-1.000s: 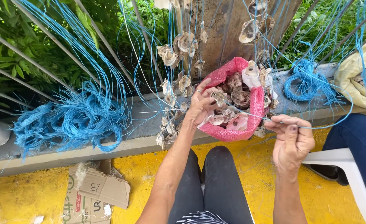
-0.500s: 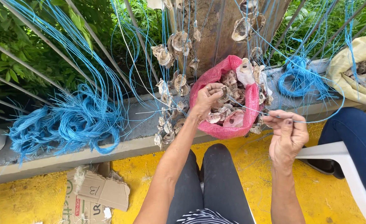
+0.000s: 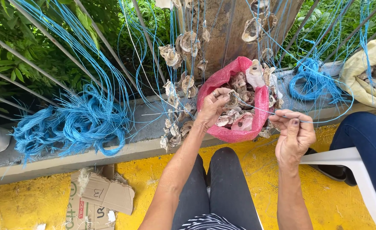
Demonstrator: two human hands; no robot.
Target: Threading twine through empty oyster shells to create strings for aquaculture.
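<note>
Now both hands' fingers pinch one blue string [image 3: 256, 109] (taut) over the shell sack [image 3: 262, 102].

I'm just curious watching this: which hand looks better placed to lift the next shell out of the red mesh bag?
Probably the left hand: it sits over the red mesh bag of grey oyster shells, fingers on a shell. The right hand is beside the bag, pinching a thin blue cord.

A mesh bag [image 3: 234, 127] of shells [image 3: 239, 106] sits on the ledge [image 3: 111, 149] ahead, cord bundle [image 3: 68, 127] to its left, cord coil [image 3: 311, 83] and what seems a sack [image 3: 366, 72] to its right, cardboard [image 3: 98, 198] on the floor [image 3: 26, 208] below.
</note>
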